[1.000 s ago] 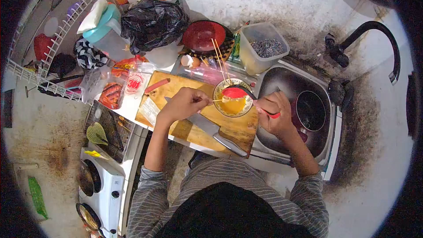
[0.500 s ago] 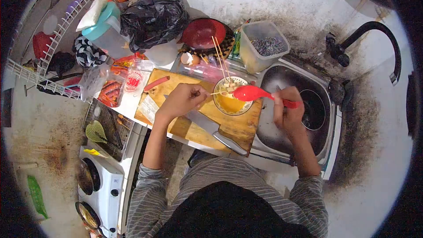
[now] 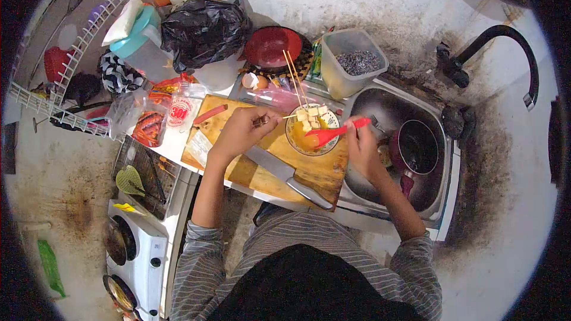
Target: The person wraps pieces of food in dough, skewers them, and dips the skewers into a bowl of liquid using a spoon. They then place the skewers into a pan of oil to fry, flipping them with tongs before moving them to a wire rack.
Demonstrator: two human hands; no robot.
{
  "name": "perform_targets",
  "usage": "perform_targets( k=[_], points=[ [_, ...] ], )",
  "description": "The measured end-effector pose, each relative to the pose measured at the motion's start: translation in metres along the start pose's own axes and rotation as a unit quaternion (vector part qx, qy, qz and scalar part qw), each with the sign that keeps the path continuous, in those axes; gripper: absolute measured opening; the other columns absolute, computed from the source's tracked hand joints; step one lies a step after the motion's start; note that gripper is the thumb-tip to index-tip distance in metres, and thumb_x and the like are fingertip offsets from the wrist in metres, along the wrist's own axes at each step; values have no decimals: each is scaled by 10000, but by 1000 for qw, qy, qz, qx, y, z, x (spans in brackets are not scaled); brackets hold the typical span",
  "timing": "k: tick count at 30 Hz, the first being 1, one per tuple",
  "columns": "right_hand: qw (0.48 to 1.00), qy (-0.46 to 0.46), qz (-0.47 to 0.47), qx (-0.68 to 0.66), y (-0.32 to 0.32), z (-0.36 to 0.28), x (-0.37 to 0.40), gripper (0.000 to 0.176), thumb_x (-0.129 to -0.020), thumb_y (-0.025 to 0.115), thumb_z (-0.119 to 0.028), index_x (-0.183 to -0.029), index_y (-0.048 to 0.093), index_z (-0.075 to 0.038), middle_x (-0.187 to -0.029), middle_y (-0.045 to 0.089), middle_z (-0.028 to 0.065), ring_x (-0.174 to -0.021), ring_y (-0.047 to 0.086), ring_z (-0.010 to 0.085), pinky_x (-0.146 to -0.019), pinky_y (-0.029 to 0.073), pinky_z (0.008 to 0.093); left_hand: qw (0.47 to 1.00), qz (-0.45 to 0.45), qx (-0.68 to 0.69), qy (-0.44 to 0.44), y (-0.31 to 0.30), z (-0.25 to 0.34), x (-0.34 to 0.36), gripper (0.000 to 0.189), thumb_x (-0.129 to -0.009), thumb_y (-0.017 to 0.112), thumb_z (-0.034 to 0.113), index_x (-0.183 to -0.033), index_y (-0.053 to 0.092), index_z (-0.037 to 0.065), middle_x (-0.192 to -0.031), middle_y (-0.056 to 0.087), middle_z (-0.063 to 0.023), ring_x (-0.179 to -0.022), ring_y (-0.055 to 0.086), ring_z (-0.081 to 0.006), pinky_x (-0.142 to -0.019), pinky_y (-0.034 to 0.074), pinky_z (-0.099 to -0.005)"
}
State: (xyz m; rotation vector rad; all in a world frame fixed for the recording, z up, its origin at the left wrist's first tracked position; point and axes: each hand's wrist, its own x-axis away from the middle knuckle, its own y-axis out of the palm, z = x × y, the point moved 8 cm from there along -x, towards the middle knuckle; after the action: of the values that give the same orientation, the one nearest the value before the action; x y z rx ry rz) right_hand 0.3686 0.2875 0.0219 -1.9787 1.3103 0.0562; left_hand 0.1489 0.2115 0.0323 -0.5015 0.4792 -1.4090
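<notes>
A patterned bowl [image 3: 308, 151] of yellow-orange liquid stands on the wooden cutting board [image 3: 324, 173]. My left hand [image 3: 242, 133] pinches a thin wooden skewer whose far end reaches over the bowl. Pale cubes [image 3: 311, 117] lie at the bowl's back part, and two more skewers [image 3: 292, 74] lean out of it toward the back. My right hand [image 3: 364, 147] is closed on the handle of a red spoon [image 3: 324, 135], its head down in the liquid. A large knife [image 3: 279, 168] lies on the board in front of the bowl.
Right of the board is a metal sink [image 3: 369, 185] holding a dark pan [image 3: 418, 147], under a black faucet [image 3: 499, 32]. Behind stand a plastic container [image 3: 357, 53], a red dish [image 3: 273, 47] and eggshells [image 3: 253, 81]. A stove [image 3: 140, 255] is at lower left.
My right hand has moved left and down, lowering the red spoon from above the cubes into the liquid. The cubes and the pan in the sink now show more fully.
</notes>
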Motion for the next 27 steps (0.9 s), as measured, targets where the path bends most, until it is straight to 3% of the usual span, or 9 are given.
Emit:
perform_targets(
  k=[2,6,8,11,15,17,21,23,27],
  points=[
    [988,111,-18,-110,13,37,1,145,-903,402,-153,-890,486,-35,-657,510,78,-568,495,158,-533,396,279,998,19,-4,54,0,3,-1,158,-804,576,124,-882,617,-7,-766,627,-51,-650,541,-79,-603,442,-226],
    [962,175,-13,-208,10,38,1,164,-913,390,-177,-869,478,-46,-613,446,16,-550,434,82,-510,368,244,999,29,-9,29,3,0,1,154,-801,580,125,-876,622,-3,-761,627,-46,-634,540,-79,-592,442,-225],
    [956,132,13,-263,-1,27,-3,151,-913,383,-167,-868,472,-54,-603,397,-25,-531,389,57,-490,340,217,999,11,-43,0,6,-2,2,151,-803,579,128,-871,626,2,-748,627,-52,-613,539,-81,-580,442,-230],
    [975,89,15,-205,-21,-3,-14,149,-919,370,-157,-901,460,-40,-623,379,-25,-539,340,46,-506,296,196,999,10,-31,9,11,-7,2,142,-798,581,122,-866,630,8,-734,625,-61,-600,537,-83,-570,441,-232],
    [965,81,44,-246,-30,-17,-23,149,-909,376,-145,-868,475,-43,-625,425,-5,-542,400,65,-505,352,226,999,1,-29,39,17,-6,3,138,-797,579,119,-867,633,12,-724,626,-60,-600,538,-78,-566,441,-233],
    [986,37,40,-158,-36,-35,-27,146,-902,377,-129,-883,477,-24,-672,482,52,-574,470,130,-546,389,269,999,-7,-22,26,18,-5,3,159,-769,587,165,-852,646,43,-714,625,-120,-582,586,-194,-565,453,-284],
    [997,-18,37,-69,-40,-55,-26,124,-884,393,-99,-897,479,-11,-742,526,114,-649,528,214,-598,414,315,1000,-19,20,0,19,-10,5,160,-771,582,165,-848,649,42,-715,629,-117,-580,586,-204,-569,455,-288],
    [995,-82,47,-31,-44,-67,-24,104,-864,414,-70,-903,487,-7,-792,538,149,-703,544,256,-631,421,337,1000,-6,9,29,17,-8,5,166,-773,584,172,-843,649,37,-702,628,-116,-573,586,-191,-563,454,-281],
    [993,-91,63,-32,-52,-72,-22,92,-848,445,-67,-896,497,-9,-800,544,142,-706,544,253,-638,424,337,1000,-21,17,14,16,-10,5,168,-773,585,178,-838,650,37,-694,624,-121,-579,589,-183,-563,454,-278]
  ],
)
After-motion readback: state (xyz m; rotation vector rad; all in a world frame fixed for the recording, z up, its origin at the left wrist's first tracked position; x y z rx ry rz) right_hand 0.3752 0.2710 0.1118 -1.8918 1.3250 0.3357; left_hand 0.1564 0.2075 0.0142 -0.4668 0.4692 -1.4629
